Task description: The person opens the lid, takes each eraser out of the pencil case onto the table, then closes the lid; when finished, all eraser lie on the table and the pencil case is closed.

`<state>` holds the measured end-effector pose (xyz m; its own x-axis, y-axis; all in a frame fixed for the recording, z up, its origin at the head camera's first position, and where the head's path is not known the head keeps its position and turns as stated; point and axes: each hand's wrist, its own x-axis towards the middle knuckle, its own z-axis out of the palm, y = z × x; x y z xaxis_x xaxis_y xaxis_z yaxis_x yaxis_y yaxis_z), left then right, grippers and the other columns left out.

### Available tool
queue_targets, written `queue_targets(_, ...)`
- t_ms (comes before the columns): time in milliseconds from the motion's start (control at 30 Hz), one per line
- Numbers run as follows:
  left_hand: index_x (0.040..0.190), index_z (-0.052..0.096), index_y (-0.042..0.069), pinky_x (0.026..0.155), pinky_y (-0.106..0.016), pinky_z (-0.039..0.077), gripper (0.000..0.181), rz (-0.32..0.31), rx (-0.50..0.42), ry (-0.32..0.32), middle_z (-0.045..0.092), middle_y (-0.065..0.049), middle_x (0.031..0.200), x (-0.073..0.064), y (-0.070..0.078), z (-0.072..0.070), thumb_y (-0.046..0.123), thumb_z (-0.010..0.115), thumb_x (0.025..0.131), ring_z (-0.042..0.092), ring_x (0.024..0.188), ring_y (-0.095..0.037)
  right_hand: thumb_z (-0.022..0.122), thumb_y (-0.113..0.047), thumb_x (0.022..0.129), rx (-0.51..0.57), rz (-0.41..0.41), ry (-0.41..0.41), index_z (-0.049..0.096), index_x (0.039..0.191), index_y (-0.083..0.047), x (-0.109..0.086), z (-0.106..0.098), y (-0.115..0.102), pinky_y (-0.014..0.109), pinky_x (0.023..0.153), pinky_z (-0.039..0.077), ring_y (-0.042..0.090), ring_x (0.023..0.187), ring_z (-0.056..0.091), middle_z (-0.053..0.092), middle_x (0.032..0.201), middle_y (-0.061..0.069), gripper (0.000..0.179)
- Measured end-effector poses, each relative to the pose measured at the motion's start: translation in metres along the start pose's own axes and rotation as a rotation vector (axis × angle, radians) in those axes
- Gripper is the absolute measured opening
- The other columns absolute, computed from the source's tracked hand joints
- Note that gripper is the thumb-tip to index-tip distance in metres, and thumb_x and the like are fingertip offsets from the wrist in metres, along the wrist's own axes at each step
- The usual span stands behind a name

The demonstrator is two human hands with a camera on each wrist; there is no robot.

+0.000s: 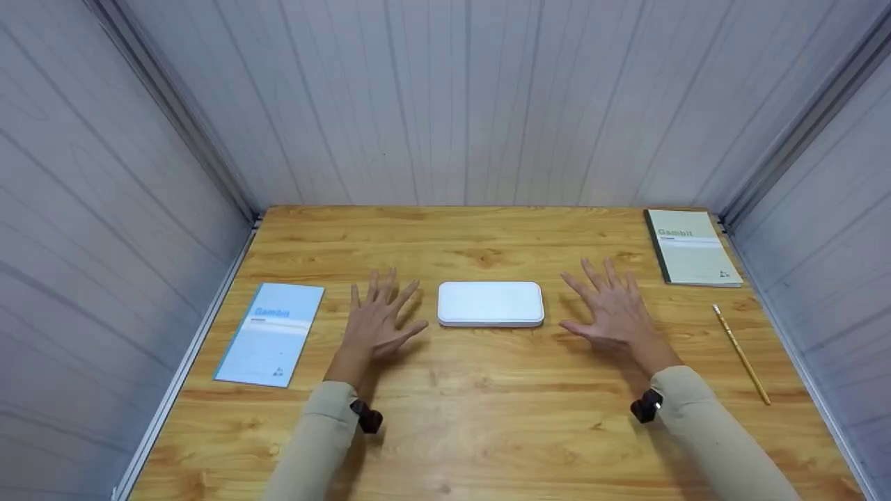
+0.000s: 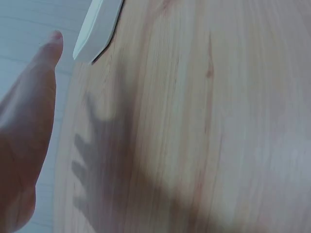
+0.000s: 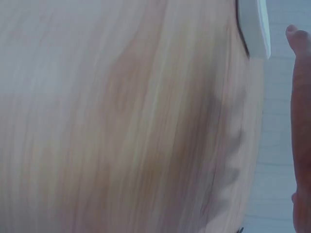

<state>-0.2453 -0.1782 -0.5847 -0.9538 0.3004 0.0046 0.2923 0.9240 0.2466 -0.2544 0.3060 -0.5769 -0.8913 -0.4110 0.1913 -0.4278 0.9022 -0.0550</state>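
A white rectangular case (image 1: 491,304) with rounded corners lies flat in the middle of the wooden table, its lid down. To its left my left hand (image 1: 379,320) hovers with fingers spread, holding nothing; its shadow falls on the wood in the left wrist view. On the other side my right hand (image 1: 612,309) is spread in the same way above the table, also holding nothing. Both thumbs point in toward the case without touching it. Each wrist view catches one end of the case (image 2: 99,31) and part of a hand.
A blue-covered notebook (image 1: 271,334) lies at the left. At the far right corner is a pale notebook with a dark spine (image 1: 696,247), and a yellow pencil (image 1: 742,355) lies nearer me. Panel walls (image 1: 466,104) enclose the wooden table (image 1: 480,417) at the back and sides.
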Motion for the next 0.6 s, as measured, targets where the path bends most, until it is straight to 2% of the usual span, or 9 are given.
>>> queue_targets(167,0.180,0.030,0.030,0.135,-0.081,0.016,0.091,0.040,-0.088,0.019,0.022,-0.015,0.190,0.006,0.006,0.004,0.070,0.061,0.105,0.018,0.177,-0.048,0.075,-0.070,0.091,0.109,-0.012,-0.009,0.046,0.173,-0.030,0.006,0.001,-0.010,0.084,0.124,0.036,0.060,0.166,0.035,0.039,0.182,0.023,0.096)
queue_targets(333,0.178,0.034,0.023,0.135,-0.080,0.021,0.099,0.083,-0.227,0.052,0.028,-0.018,0.188,0.014,0.013,0.005,0.062,0.078,0.099,0.025,0.175,-0.048,0.081,-0.063,0.089,0.211,-0.052,-0.006,0.048,0.172,-0.025,0.013,0.000,-0.020,0.083,0.124,0.036,0.060,0.166,0.036,0.040,0.181,0.025,0.097)
queue_targets(433,0.178,0.035,0.023,0.134,-0.079,0.023,0.105,0.097,-0.288,0.052,0.027,-0.017,0.188,0.021,0.017,0.006,0.059,0.086,0.093,0.025,0.175,-0.047,0.086,-0.059,0.088,0.272,-0.068,-0.001,0.050,0.171,-0.023,0.018,-0.002,-0.027,0.084,0.124,0.036,0.061,0.165,0.036,0.039,0.181,0.025,0.098)
queue_targets(600,0.178,0.035,0.023,0.131,-0.081,0.027,0.111,0.109,-0.340,0.038,0.026,-0.016,0.189,0.030,0.025,0.009,0.057,0.092,0.088,0.026,0.175,-0.046,0.090,-0.056,0.086,0.318,-0.097,0.017,0.052,0.169,-0.021,0.025,-0.002,-0.036,0.087,0.117,0.041,0.062,0.163,0.038,0.041,0.180,0.026,0.098)
